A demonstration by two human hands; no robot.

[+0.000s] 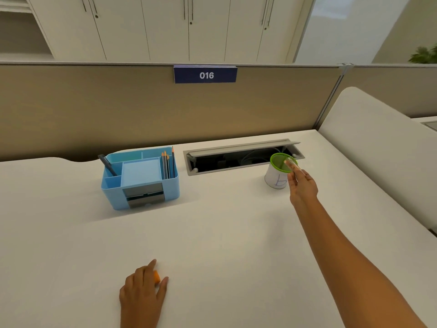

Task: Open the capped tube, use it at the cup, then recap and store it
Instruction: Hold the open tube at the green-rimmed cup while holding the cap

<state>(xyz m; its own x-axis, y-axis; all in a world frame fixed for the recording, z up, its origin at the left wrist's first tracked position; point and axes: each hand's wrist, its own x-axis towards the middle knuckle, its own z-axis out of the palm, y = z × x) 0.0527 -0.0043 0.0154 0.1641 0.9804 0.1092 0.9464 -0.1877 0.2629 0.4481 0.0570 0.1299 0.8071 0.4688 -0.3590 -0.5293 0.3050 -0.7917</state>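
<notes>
A white cup [276, 178] with a green rim stands on the desk at the right, near the cable hatch. My right hand [303, 187] reaches out to it and holds a clear tube [292, 165], tilted with its open end over the cup's rim. The tube looks blurred. Close to me, my left hand [142, 288] rests on the desk with its fingers around a small orange cap [157, 277], which is partly hidden by the fingers.
A blue desk organiser [139, 179] with pencils, a pen and a note block stands at the left middle. An open cable hatch [241, 157] lies in the desk behind the cup. A beige partition [118, 110] closes off the back.
</notes>
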